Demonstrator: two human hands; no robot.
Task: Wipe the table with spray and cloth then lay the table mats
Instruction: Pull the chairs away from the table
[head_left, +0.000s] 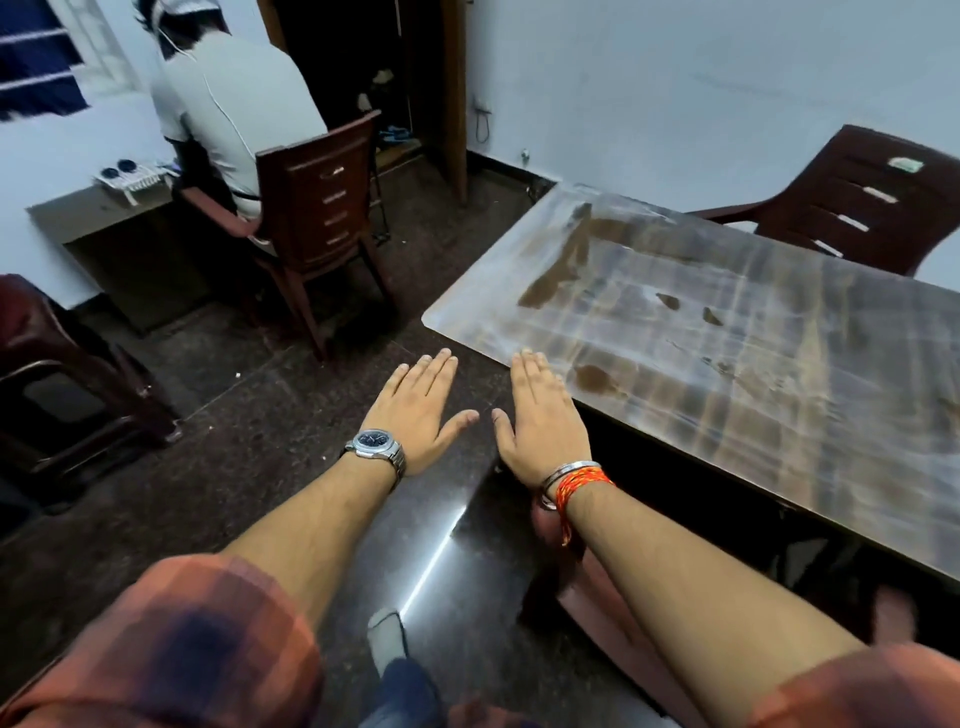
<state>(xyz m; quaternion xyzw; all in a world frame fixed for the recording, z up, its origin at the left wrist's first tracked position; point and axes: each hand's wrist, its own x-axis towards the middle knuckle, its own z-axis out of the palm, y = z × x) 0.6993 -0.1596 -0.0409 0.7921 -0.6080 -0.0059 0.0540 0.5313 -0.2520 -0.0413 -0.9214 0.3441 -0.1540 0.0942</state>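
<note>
Table mats, spray and cloth are nowhere in view; only the glossy, streaked brown rectangular table shows, filling the right half of the scene with its near left corner rounded and bare.

Far left, a dark red plastic stool stands on the dark speckled floor. Behind it a seated person in a grey shirt faces away on a brown slatted chair. Nearer, the left hand, wearing a steel wristwatch, hovers palm down over the floor, fingers flat and close together, holding nothing. Just beside it the right hand, with a metal bangle and orange thread at the wrist, is spread equally flat and empty, its fingertips over the table's near edge by that corner. A second brown chair stands at the far edge.

Judging by the empty hands, wiping has not begun; the next move calls for finding the spray and cloth, both out of sight.
</note>
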